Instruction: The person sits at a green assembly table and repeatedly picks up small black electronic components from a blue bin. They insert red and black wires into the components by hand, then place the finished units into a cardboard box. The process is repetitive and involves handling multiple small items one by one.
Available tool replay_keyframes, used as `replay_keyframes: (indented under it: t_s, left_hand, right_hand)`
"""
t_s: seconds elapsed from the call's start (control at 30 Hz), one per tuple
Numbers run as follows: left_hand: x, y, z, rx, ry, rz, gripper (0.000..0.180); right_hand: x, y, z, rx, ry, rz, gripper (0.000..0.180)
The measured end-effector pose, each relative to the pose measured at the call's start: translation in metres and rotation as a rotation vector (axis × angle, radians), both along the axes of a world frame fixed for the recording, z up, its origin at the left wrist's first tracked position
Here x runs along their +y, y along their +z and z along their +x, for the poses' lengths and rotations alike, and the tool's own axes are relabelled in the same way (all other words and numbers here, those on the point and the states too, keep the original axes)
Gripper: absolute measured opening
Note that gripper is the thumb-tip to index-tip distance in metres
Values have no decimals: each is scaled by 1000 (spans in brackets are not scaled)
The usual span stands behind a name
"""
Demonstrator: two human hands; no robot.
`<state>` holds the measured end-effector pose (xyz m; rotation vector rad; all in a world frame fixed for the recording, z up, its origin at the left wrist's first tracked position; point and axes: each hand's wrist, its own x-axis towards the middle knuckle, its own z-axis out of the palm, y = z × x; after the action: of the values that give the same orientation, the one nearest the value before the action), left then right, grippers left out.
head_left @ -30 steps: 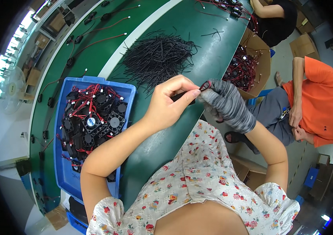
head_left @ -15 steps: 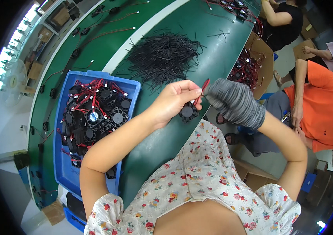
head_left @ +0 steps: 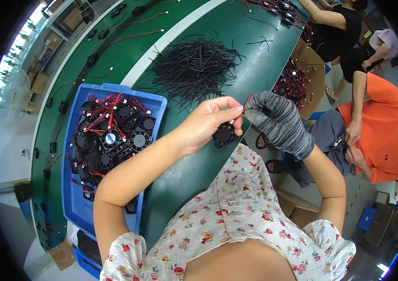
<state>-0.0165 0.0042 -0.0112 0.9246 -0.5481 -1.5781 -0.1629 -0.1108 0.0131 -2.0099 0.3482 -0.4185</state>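
Note:
A small black cooling fan (head_left: 224, 135) hangs below my bare left hand (head_left: 213, 117). Thumb and fingers of that hand are pinched on the fan's red-and-black cable (head_left: 248, 99), whose bent end sticks up beside the thumb. My right hand (head_left: 278, 122), in a grey striped knit glove, meets the left at the cable. Its fingertips are pressed together there, and what lies between them is too small to make out. Beyond both hands, a heap of thin black ties (head_left: 196, 65) lies on the green table (head_left: 180, 173).
To the left, a blue bin (head_left: 70, 192) holds several fans with red cables. Past a white divider (head_left: 161, 44), more fans lie on a green surface (head_left: 131, 56). A cardboard box (head_left: 318, 77) of fans stands right of the table. A person in orange (head_left: 386, 126) sits nearby; others are behind.
My right hand has turned, its gloved fingers now curled into a loop, and its elbow has come inward. My left hand and the fan have barely moved. A person in the background has shifted.

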Motion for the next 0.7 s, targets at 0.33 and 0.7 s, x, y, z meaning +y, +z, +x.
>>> replay_keyframes:
  t_s: [0.33, 0.7]
  left_hand:
    - [1, 5, -2, 205, -137, 37, 11]
    - [3, 8, -3, 241, -105, 15, 20]
  right_hand:
    - [-8, -7, 0, -115, 123, 410, 30]
    - [-14, 7, -1, 103, 126, 386, 21]
